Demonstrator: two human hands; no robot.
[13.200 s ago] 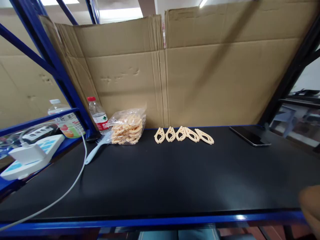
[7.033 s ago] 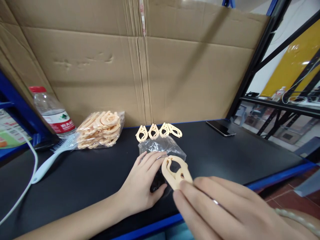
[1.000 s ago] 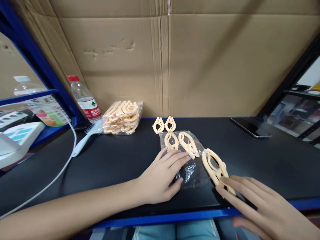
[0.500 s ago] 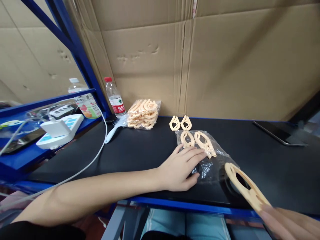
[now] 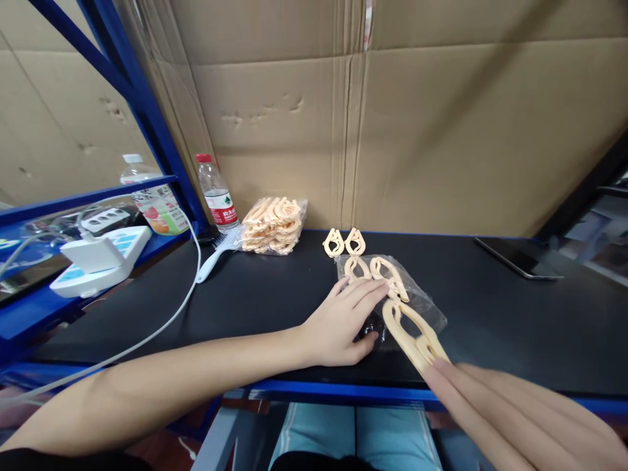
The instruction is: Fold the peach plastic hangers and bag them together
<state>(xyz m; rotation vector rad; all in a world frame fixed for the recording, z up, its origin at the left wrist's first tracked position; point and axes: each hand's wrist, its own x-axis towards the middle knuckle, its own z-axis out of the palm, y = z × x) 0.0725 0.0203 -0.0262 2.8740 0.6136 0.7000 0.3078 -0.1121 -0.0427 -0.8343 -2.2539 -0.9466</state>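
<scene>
My left hand (image 5: pixel 341 322) lies flat over the near part of a clear plastic bag (image 5: pixel 426 307), its fingers stretched out. Its fingertips touch or cover the lower ends of two beige folding hangers, a left one (image 5: pixel 357 267) and a right one (image 5: pixel 389 268), which lie on or in the bag; I cannot tell which. Between its fingers my right hand (image 5: pixel 510 409) grips another beige folding hanger (image 5: pixel 413 335) by its near end. The far end of that hanger is over the bag, close to my left fingertips. Two small beige pieces (image 5: pixel 344 243) lie side by side farther back.
A filled bag of beige hangers (image 5: pixel 275 226) stands at the back left, beside a light-blue hairbrush (image 5: pixel 213 260) and a red-capped bottle (image 5: pixel 218 196). A white cable (image 5: pixel 184 304) crosses the left side. A dark flat device (image 5: pixel 520 257) lies at right. Cardboard (image 5: pixel 441 131) walls the back.
My right hand has brought its hanger leftward and inward, from the right of the bag to over it. My left hand stays on the bag. The view has shifted slightly.
</scene>
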